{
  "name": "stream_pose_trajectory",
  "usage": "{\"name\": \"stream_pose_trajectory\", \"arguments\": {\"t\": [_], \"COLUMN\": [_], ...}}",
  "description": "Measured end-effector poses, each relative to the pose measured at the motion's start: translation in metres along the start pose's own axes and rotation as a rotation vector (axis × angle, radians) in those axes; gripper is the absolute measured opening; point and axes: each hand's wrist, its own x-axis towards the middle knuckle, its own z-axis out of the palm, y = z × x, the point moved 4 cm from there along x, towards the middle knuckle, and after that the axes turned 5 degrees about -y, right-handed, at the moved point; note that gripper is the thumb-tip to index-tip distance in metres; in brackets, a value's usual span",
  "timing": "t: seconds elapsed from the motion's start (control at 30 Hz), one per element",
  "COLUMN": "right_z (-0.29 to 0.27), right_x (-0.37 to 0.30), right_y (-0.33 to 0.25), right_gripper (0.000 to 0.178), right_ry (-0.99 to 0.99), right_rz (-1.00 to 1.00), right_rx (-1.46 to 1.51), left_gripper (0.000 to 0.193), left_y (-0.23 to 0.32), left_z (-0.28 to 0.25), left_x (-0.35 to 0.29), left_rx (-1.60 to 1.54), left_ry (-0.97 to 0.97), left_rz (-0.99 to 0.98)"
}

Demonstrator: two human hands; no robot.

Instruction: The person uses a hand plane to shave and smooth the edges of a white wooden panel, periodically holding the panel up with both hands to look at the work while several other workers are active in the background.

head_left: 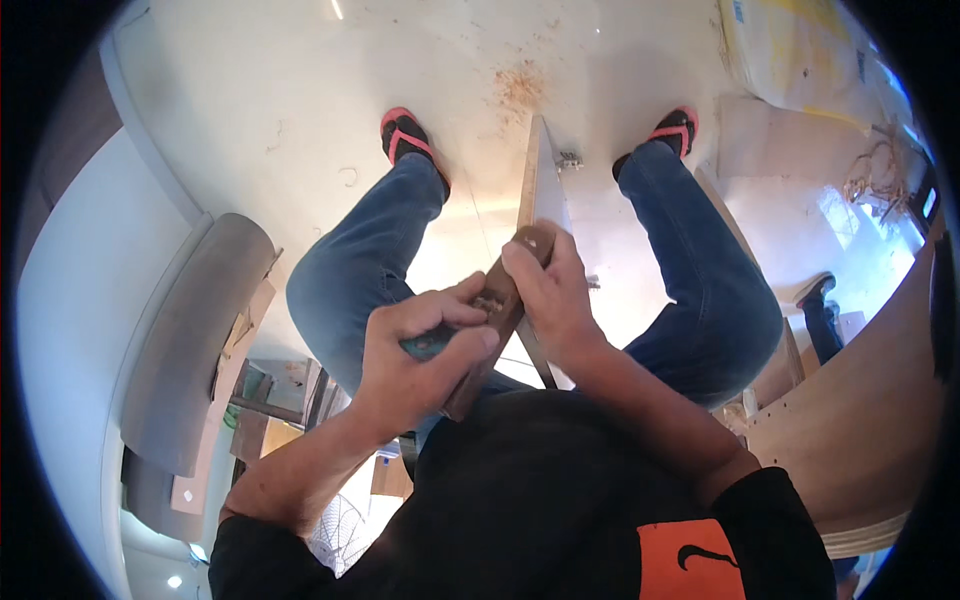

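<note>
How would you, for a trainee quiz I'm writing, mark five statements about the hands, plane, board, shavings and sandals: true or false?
1. Shavings lie on the floor beyond the board. True.
2. The right hand grips the far end of the plane. True.
3. Only one hand holds the plane. False: the left hand grips it too.
4. The board lies flat. False: it stands narrow edge up, between the legs.
5. The sandals have pinkish-red straps. True.

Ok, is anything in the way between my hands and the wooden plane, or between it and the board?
Nothing visible: your left hand and right hand both grip the wooden plane. It lies over the board, but its underside is hidden, so I can't check there.
</note>
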Motion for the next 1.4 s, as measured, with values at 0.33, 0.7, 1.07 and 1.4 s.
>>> {"name": "stream_pose_trajectory", "arguments": {"t": [0.33,0.7,1.07,1.4], "right_z": [-0.025,-0.018,-0.016,-0.022], "right_x": [0.145,0.094,0.108,-0.003], "right_y": [0.053,0.023,0.030,-0.004], "right_gripper": [0.055,0.055,0.063,0.075], "right_ry": [-0.222,-0.118,-0.213,-0.527], "right_rz": [0.196,0.128,0.232,0.117], "right_rx": [-0.015,0.128,0.212,0.219], "left_gripper": [0.026,0.021,0.032,0.034], "left_y": [-0.074,-0.033,-0.044,0.020], "left_z": [0.030,0.011,0.020,-0.009], "left_x": [0.127,0.067,0.090,0.158], "left_rx": [-0.108,-0.130,-0.006,0.306], "left_ry": [0.050,-0.003,0.062,0.508], "left_rz": [-0.266,-0.259,-0.231,0.343]}}
